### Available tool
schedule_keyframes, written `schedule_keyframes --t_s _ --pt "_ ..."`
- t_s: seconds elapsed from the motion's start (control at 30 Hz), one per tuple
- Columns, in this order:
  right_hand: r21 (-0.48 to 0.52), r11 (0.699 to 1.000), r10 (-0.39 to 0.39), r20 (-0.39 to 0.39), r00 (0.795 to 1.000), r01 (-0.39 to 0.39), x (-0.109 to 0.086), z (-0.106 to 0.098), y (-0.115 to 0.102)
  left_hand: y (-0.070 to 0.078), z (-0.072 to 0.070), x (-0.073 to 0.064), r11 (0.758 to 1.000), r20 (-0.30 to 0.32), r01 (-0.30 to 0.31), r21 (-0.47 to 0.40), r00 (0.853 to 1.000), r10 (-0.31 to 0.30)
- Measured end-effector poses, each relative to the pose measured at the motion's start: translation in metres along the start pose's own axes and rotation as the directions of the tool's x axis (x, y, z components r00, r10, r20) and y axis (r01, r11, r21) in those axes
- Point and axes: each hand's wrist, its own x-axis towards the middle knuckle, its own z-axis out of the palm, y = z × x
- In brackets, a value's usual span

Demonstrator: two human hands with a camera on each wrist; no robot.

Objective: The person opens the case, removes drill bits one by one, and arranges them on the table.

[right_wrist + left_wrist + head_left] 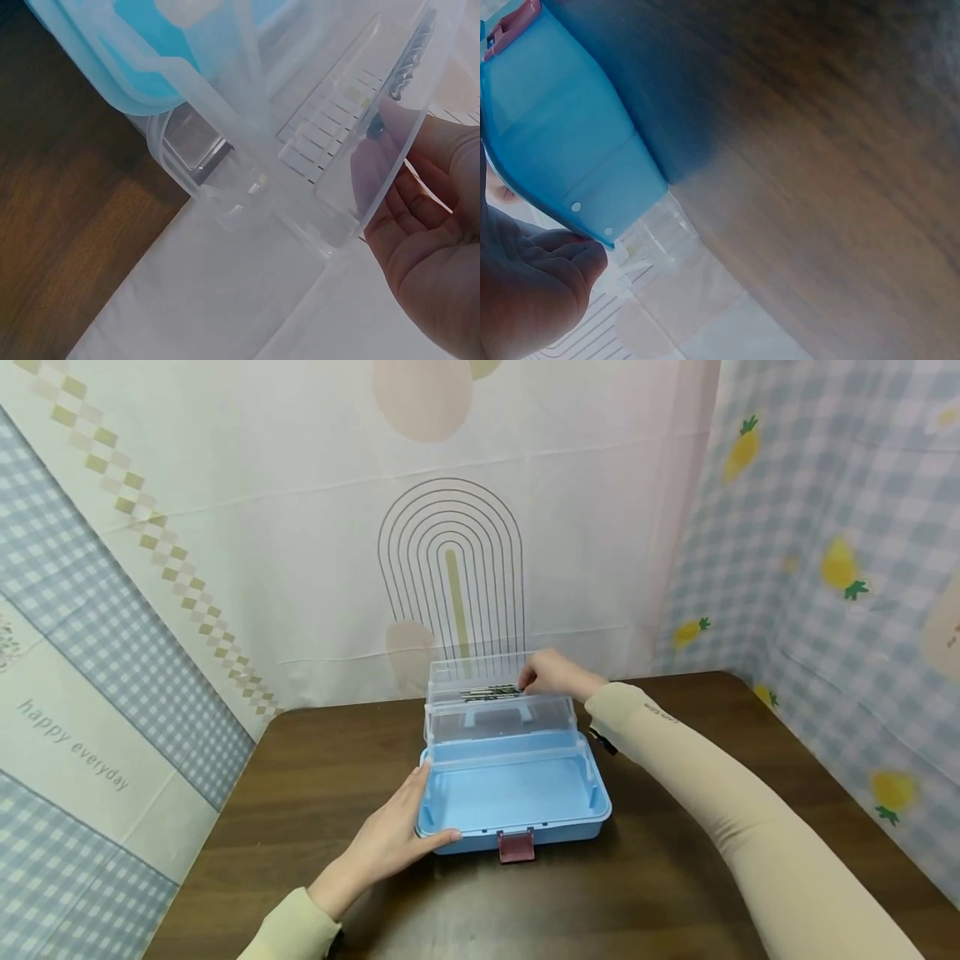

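Observation:
A pale blue toolbox [516, 793] stands open on the table, with clear trays [495, 722] fanned up behind its bottom. Several twist drill bits [491, 693] lie in the upper clear tray. My right hand [558, 675] reaches into that tray from the right. In the right wrist view its thumb and fingers, seen through the clear wall, pinch the end of a drill bit [414, 56]. My left hand [393, 827] holds the front left corner of the toolbox, thumb along the front rim and fingers on the left side.
A dark red latch [517, 847] hangs down from the front of the toolbox. Under it all is a brown wooden table [337, 752]. A patterned cloth [322, 552] hangs behind the table and along both sides.

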Motion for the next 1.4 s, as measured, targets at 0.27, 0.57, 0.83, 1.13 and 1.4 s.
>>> schedule_keyframes --t_s 0.27,0.57,0.83,1.13,1.4 --pt "-0.046 0.999 -0.008 -0.010 1.000 0.008 -0.004 0.001 0.002 0.002 0.000 0.000 1.000 0.007 -0.007 0.002 1.000 0.007" --pt "-0.085 0.996 -0.016 -0.023 1.000 0.014 -0.004 -0.010 0.002 0.000 -0.005 0.000 0.999 0.007 -0.021 0.028 1.000 0.020" --pt "-0.091 0.995 -0.034 -0.051 0.998 0.029 -0.005 -0.025 -0.002 -0.002 -0.003 0.000 1.000 -0.005 -0.018 0.018 1.000 0.018" --pt "-0.080 0.997 -0.028 -0.090 0.996 0.021 -0.007 -0.045 -0.010 -0.001 -0.001 0.001 0.999 -0.007 -0.025 0.033 1.000 0.025" --pt "-0.114 0.993 -0.041 -0.130 0.991 0.026 -0.011 -0.058 0.002 -0.001 -0.001 0.000 0.999 -0.008 -0.022 0.023 1.000 0.022"
